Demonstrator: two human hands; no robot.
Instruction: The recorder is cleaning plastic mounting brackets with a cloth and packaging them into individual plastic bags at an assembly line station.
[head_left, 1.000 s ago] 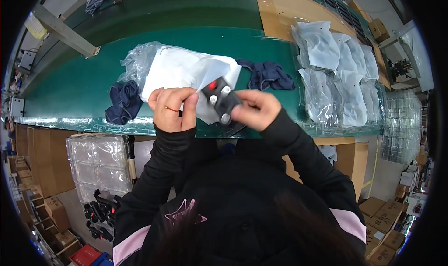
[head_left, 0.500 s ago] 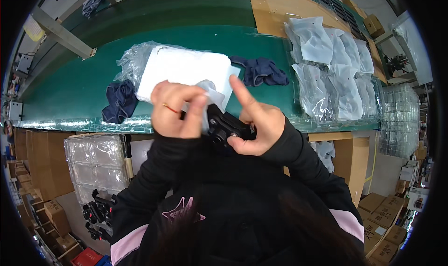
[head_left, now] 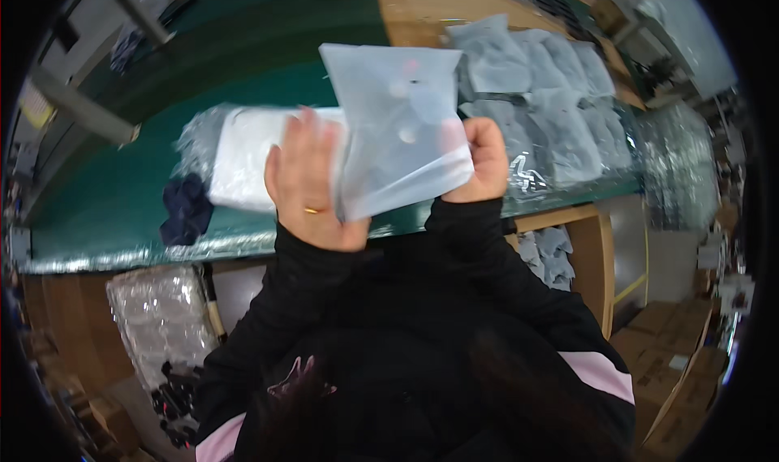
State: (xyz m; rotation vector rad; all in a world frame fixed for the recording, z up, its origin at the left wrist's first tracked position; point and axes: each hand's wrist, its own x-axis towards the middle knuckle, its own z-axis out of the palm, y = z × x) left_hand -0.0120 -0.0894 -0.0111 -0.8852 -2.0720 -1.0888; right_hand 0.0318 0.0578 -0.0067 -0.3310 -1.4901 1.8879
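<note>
Both hands now hold a translucent plastic bag [head_left: 402, 133] up over the green table [head_left: 105, 210]: the left hand [head_left: 312, 186] flat against its lower left edge, the right hand [head_left: 480, 162] pinching its right side. The dark item gripped a moment ago no longer shows, perhaps inside. Behind lie a white bag stack [head_left: 243, 158], dark cloth [head_left: 187, 210] and filled bags [head_left: 552, 97].

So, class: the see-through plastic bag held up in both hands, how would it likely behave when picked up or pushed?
The plastic bag probably flops: it creases and bends where the left hand and right hand pinch its lower edge. It seems light, since a grip at one edge keeps the whole sheet up. Its glossy film may well be slippery, so pushed across the green table it would likely slide.
</note>
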